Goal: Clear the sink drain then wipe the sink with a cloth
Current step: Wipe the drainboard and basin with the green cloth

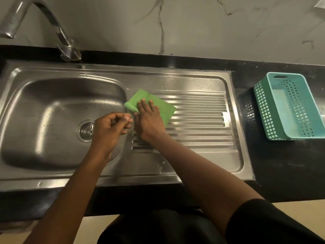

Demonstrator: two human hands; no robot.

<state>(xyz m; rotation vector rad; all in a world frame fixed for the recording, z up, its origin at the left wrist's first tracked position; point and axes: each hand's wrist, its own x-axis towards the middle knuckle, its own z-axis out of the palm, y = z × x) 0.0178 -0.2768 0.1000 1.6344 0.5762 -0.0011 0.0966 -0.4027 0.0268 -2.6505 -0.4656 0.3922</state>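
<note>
I saw a black counter (pixel 274 166) carrying a steel sink (pixel 202 80) set into it. A green cloth (pixel 158 103) lay flat on the sink's ridged drainboard (pixel 198 120). A teal basket (pixel 288 106) stood on the counter, just beside the sink.

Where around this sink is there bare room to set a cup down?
Free: ribbed drainboard right of the cloth; dark counter in front of the basket. Crowded: basin edge, where left hand and right hand meet.
</note>
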